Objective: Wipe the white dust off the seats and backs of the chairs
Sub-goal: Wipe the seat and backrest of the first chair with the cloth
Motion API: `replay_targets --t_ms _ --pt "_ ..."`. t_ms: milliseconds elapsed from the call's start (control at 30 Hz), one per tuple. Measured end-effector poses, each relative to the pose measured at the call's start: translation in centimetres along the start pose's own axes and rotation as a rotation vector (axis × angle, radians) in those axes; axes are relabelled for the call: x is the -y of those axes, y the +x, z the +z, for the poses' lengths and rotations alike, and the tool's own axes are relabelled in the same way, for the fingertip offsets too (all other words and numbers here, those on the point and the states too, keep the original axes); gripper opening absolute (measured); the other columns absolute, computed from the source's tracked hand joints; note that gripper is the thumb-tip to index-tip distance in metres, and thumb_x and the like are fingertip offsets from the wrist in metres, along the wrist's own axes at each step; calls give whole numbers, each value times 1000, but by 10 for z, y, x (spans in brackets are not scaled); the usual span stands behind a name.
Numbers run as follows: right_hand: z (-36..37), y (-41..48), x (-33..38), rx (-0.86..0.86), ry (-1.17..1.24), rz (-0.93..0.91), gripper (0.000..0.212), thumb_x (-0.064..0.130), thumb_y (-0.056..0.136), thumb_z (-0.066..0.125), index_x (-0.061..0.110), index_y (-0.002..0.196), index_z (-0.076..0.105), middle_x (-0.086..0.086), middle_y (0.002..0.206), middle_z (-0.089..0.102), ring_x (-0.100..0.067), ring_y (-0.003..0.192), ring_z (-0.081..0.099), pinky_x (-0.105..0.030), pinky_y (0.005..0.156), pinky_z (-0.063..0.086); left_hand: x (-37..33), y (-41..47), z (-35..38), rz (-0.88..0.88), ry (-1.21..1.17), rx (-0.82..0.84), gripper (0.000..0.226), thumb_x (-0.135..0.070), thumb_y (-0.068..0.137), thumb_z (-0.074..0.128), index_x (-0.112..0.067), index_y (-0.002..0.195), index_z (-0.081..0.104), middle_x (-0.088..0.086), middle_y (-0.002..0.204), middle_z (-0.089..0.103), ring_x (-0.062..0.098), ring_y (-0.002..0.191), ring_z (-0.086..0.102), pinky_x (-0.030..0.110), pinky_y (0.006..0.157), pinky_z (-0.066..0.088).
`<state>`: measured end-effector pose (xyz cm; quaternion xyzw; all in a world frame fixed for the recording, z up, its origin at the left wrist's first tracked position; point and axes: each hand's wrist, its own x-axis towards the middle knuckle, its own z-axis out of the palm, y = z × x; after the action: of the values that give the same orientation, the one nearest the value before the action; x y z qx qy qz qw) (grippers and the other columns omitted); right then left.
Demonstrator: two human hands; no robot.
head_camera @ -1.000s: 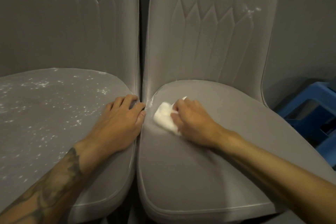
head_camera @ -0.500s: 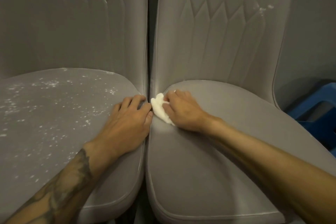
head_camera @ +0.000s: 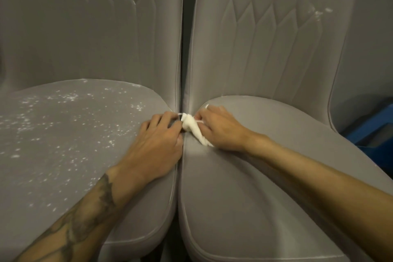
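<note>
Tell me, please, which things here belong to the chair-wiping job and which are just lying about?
Job: white cloth, gripped by the right hand; left hand, resting on the dusty left seat; right seat; left back and right back, both speckled white.
Lying about: blue plastic object at the right edge, partly cut off.

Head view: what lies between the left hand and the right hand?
A white cloth, over the gap between the left seat and the right seat. The right hand grips it; the left hand rests beside it. Head view shows this.
</note>
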<state>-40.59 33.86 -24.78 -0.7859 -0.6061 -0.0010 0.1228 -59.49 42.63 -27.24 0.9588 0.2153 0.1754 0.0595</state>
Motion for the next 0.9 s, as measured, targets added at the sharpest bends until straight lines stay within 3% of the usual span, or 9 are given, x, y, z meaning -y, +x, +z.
replay_targets --t_ms 100,267,433,633,733,800,900 --pt "2 19 6 -70 -58 125 25 30 101 41 14 112 58 -12 114 57 -35 103 53 -42 83 41 2 0 1 -10 -57 -20 33 -28 108 37 -23 134 56 -3 142 46 20 124 45 40 106 36" --pt "12 -18 10 -33 92 -83 22 41 96 40 28 106 54 1 105 53 -28 97 48 -41 85 38 3 0 0 -29 -97 -22 33 -15 101 44 -19 133 54 -2 135 49 21 115 48 36 98 36" --pt "0 13 17 -53 3 111 21 32 101 43 18 111 55 -10 115 55 -33 105 49 -40 85 36 3 0 -10 -87 -216 9 30 -13 102 42 -20 130 53 -3 128 47 20 113 45 39 102 40" --pt "10 -35 25 -11 184 -210 22 45 96 42 29 105 54 8 100 48 -21 93 45 -39 87 39 10 -3 -19 -117 -227 46 29 -12 100 50 -18 128 52 -2 130 45 19 113 41 37 100 39" --pt "2 -7 14 -20 33 -42 23 36 101 45 21 114 57 -6 113 56 -32 104 50 -44 91 40 9 -6 -22 -96 -211 44 34 -9 101 45 -19 133 51 -1 131 45 20 114 42 39 102 39" --pt "0 8 14 -62 -42 90 25 31 102 44 15 116 57 -11 117 56 -35 107 51 -41 85 39 7 -7 -23 -88 -199 50 37 -10 102 42 -21 138 49 -2 132 44 18 115 41 39 104 39" --pt "6 -12 23 -47 34 -36 22 36 100 45 20 112 56 -5 109 54 -30 100 49 -39 82 36 9 -7 -23 -71 -206 51 35 -12 104 44 -22 136 50 -3 131 45 17 114 41 38 104 39"
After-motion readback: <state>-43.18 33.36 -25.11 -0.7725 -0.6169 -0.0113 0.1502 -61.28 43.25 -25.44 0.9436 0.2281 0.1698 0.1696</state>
